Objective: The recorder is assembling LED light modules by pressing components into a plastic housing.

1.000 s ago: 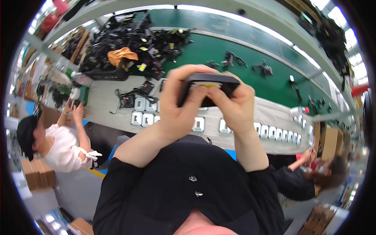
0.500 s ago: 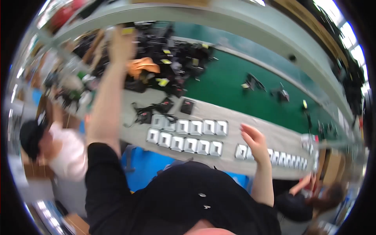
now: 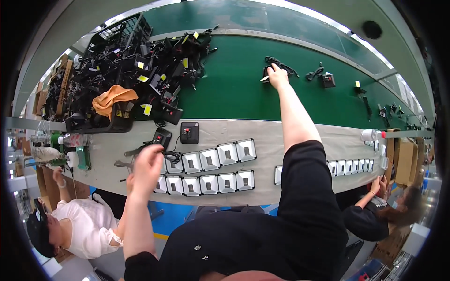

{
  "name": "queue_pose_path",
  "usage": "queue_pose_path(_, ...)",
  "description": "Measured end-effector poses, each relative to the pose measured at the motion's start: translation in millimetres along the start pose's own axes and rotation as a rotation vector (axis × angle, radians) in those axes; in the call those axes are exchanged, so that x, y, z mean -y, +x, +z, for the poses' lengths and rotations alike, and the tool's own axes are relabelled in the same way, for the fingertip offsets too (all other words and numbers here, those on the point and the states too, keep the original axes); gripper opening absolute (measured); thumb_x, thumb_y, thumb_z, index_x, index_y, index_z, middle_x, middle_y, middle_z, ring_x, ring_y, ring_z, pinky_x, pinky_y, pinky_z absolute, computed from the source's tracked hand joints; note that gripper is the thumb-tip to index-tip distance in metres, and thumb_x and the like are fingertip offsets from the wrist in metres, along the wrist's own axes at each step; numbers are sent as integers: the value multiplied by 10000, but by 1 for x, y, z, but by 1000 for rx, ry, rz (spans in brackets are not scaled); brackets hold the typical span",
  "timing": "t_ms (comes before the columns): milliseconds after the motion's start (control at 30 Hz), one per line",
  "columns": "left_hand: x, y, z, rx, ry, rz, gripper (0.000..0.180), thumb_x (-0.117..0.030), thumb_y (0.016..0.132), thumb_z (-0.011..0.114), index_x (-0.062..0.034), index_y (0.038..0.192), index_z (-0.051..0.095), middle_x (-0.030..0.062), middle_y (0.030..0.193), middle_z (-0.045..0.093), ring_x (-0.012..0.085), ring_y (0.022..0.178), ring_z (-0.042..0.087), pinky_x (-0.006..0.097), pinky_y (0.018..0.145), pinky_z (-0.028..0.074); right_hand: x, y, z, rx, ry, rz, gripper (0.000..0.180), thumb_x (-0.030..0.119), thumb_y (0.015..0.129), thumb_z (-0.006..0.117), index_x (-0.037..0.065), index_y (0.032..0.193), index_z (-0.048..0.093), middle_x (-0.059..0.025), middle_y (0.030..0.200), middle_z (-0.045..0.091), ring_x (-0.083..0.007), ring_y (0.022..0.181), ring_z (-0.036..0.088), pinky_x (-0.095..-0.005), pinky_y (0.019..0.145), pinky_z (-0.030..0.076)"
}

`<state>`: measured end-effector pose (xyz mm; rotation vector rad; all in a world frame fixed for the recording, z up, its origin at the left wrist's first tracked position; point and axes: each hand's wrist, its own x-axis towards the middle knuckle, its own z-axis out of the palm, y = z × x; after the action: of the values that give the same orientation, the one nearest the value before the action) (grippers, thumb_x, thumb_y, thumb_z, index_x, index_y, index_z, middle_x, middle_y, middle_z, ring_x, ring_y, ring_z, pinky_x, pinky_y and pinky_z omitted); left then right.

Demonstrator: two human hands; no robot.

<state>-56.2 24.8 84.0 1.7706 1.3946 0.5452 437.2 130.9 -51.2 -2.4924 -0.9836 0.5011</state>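
My right hand (image 3: 277,75) is stretched far forward over the green belt, its fingers closed on a small black corded lamp unit (image 3: 266,73) with a white tab. My left hand (image 3: 148,166) hovers at the near left of the table, smeared by motion, so its fingers are unclear. Beside it lie a black lamp unit (image 3: 162,137) with its cable (image 3: 173,157) and another black square unit (image 3: 190,133). Two rows of small square floodlights (image 3: 209,159) with white reflectors lie right of my left hand, which covers part of them.
Black corded units heap over a black crate (image 3: 124,122) with an orange cloth (image 3: 114,99). More units (image 3: 329,80) lie along the green belt (image 3: 234,89). Another floodlight row (image 3: 348,167) runs right. Co-workers (image 3: 84,225) sit at both sides; a metal frame arches overhead.
My left hand has come back from the heap toward the near table. My right hand has moved from above the table out to the corded unit on the belt. The view has shifted.
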Motion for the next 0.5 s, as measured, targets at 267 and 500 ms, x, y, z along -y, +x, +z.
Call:
queue_pose_path(267, -33, -24, 27, 85, -471, -76, 234, -32, 890, 498, 2, 1118, 540, 63, 1044, 597, 132, 911, 611, 209, 728, 458, 21, -85, -53, -178, 583, -333, 215, 194, 831, 604, 84, 997, 686, -95, 815, 687, -129, 735, 640, -249, 687, 482)
queue_pose_path(500, -171, -10, 34, 350, -931, 61, 510, -305, 950, 414, -143, 1403, 244, 104, 1335, 398, 214, 1071, 541, 318, 797, 489, 91, -262, -177, 234, 825, -626, 226, 56, 873, 548, -1, 1076, 631, -90, 977, 643, -94, 827, 588, -214, 734, 477)
